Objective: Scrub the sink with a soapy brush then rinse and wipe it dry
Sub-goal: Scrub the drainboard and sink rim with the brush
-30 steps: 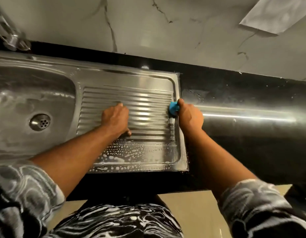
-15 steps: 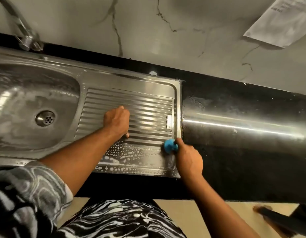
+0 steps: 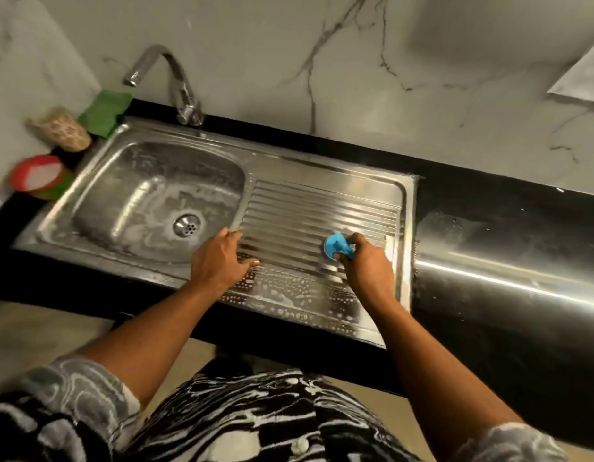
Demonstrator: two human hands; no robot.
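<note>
Two hands on the sink (image 3: 325, 170) right now. Right hand (image 3: 367, 266) has its fingers curled round a small blue brush (image 3: 335, 250), which sits against the ribbed drainboard (image 3: 315, 208), over toward the right side of the ribs. Left hand (image 3: 219, 261) lies flat at the left end of the ribs, fingers fairly straight and a bit spread, thumb pointing right, holding nothing.

Soapy bubbles (image 3: 289, 295) cover the flat strip of steel nearest the person, just below both hands, and the basin (image 3: 132, 195) has streaky white foam around the drain (image 3: 187, 225). Tap (image 3: 174, 78) curves up from the back rim of the basin.

Off the left end, on the black counter (image 3: 489, 208) – a green cloth (image 3: 105, 111), a patterned cup (image 3: 64, 130) and a red-and-green tub (image 3: 39, 176), all kinda blurred. Marble wall behind, with a sheet of paper (image 3: 582, 78) at the top right. Person's wearing a black-and-white swirly top (image 3: 255, 421).
</note>
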